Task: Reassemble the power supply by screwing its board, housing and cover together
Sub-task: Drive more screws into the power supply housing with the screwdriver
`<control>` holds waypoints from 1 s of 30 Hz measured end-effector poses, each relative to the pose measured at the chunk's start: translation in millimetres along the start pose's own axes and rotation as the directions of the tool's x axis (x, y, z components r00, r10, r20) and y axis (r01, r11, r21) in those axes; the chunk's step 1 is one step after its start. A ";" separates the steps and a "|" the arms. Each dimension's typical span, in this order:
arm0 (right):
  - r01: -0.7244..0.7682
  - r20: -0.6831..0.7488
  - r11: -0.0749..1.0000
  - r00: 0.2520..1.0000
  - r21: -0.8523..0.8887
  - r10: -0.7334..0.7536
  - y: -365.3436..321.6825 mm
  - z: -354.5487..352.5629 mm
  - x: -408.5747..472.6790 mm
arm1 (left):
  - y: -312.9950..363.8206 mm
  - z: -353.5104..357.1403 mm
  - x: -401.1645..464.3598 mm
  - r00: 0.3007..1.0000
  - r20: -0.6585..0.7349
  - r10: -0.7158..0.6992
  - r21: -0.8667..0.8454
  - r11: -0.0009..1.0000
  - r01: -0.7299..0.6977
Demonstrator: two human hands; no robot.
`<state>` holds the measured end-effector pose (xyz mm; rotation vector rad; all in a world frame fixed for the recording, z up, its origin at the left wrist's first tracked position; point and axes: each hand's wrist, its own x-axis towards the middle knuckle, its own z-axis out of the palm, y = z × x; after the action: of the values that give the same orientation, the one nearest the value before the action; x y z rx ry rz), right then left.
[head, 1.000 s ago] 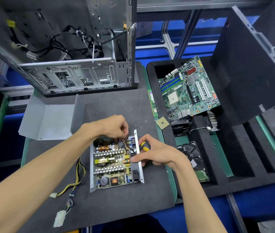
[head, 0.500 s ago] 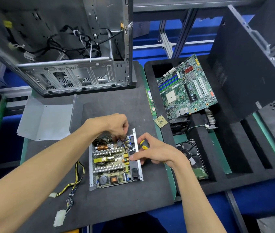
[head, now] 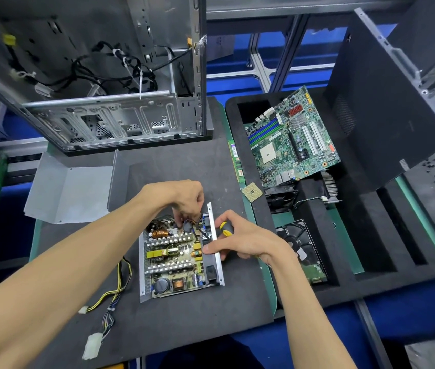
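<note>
1. A dark mat (head: 179, 323) covers the bench.
2. Nearest, the board (head: 173, 257) sits in its housing (head: 217, 251); little has shifted this past second, so screwing has hardly advanced.
3. The right hand (head: 243, 241) grips a screwdriver (head: 225, 228); the left hand (head: 184, 195) pinches wires at the board's far corner.
4. Further off, the cover (head: 70, 190) waits; beyond it stands a case (head: 120, 115).

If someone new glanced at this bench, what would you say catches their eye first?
Most likely the open power supply at centre on the dark mat, its board bare, with both hands over its far end: the left hand reaches among the components, and the right hand grips a yellow-and-black screwdriver by the housing's side wall. Next, the green motherboard lying tilted in the black foam tray to the right, and the bare computer case behind.
</note>
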<state>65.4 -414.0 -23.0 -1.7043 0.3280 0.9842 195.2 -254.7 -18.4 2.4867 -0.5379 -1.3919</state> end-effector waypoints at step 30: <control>0.026 -0.116 0.999 0.993 0.029 -0.022 2.3 11.3 -11.0 | -30.9 11.4 -12.4 0.956 -0.180 0.230 0.041 0.973 -0.226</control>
<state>52.1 -407.6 -17.2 -1.7374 0.3955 0.8600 185.6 -221.9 -26.5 2.4428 -0.7729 -1.0643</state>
